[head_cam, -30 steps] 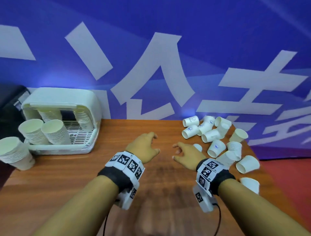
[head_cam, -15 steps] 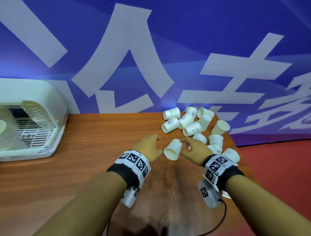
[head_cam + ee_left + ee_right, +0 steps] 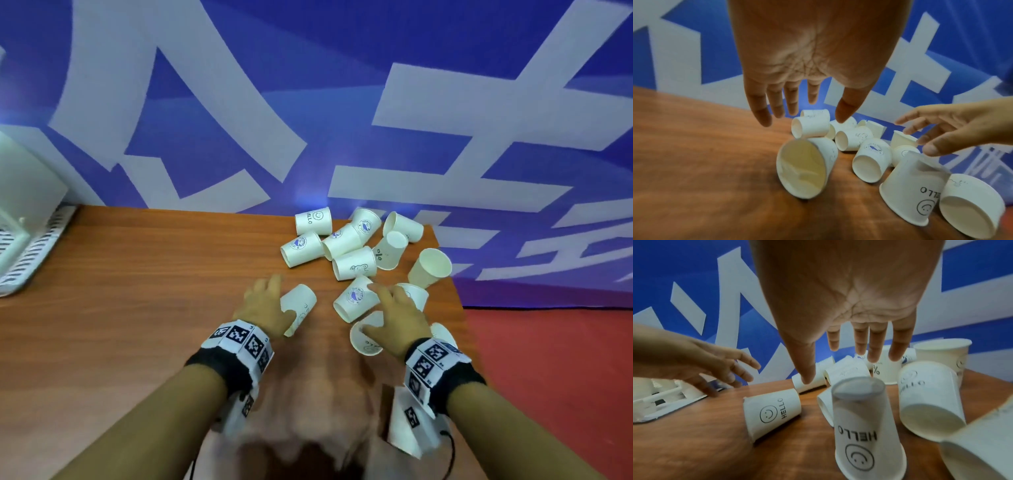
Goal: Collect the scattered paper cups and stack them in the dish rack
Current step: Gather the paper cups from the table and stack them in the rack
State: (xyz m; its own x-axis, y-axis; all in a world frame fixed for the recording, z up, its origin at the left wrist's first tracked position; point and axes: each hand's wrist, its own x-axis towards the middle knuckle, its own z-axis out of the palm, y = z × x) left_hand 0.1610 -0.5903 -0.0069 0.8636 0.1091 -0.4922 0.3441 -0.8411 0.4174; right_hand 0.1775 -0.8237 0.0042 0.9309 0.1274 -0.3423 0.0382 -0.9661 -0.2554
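At the fingertips: left hand [image 3: 265,305] fingers [image 3: 756,104] are hanging straight and spread, gripping nothing. They are hovering over a side-lying cup [image 3: 301,301] whose mouth is facing the wrist camera. In the head view the thumb is lying across that cup; can't tell if it is touching.

Right hand [image 3: 397,318] fingers [image 3: 898,344] are also reaching out straight, holding nothing. They are reaching over a blue-logo cup [image 3: 356,298], with an upside-down HELLO cup [image 3: 865,418] sitting under the palm. Contact unclear.

Count: two hands and two marker bands [image 3: 239,337]. I'm counting thirteen paper cups [image 3: 354,263] in the head view, some half hidden behind the right hand. All are lying clustered at the table's [image 3: 154,291] far right corner. One dish rack [image 3: 30,246] is showing only as a sliver at the left edge, well apart from the pile. One blue backdrop [image 3: 308,102] is standing behind.

Versus half a second ago: both hands are sitting further into the pile. The loose cup that was lying between them is now right under the left thumb. The view is panning right, so less of the rack is showing.
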